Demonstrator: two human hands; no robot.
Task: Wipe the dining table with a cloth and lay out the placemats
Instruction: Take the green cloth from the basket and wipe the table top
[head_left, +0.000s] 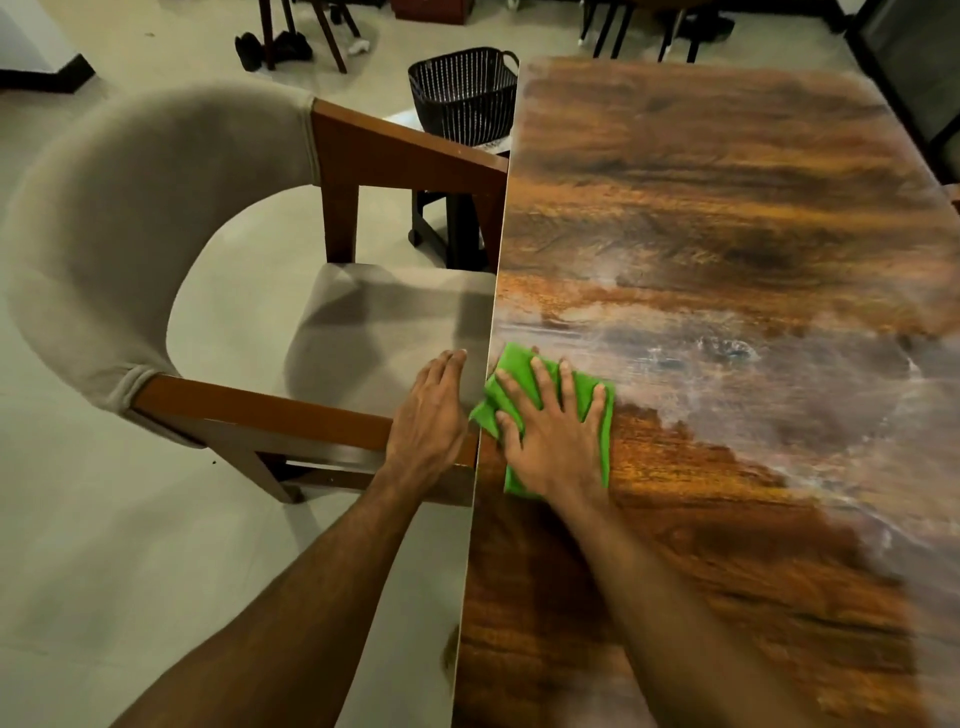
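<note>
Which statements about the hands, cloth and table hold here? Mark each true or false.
1. The right hand presses flat on the green folded cloth. True.
2. The cloth lies near the left edge of the glossy brown wood-grain table. True.
3. The left hand holds a placemat. False: it holds nothing, beside the table edge.
4. The black slatted plastic basket stands on the table. False: it stands off the table, beyond the beige upholstered chair.

The table (727, 218) offers open wooden surface ahead of the cloth (514, 364) and to its right, up to the far end. On the left a chair (119, 234) stands tight against the edge. Both its armrests reach the edge, with only the seat gap between them. A basket (462, 93) stands beside the far left corner.
</note>
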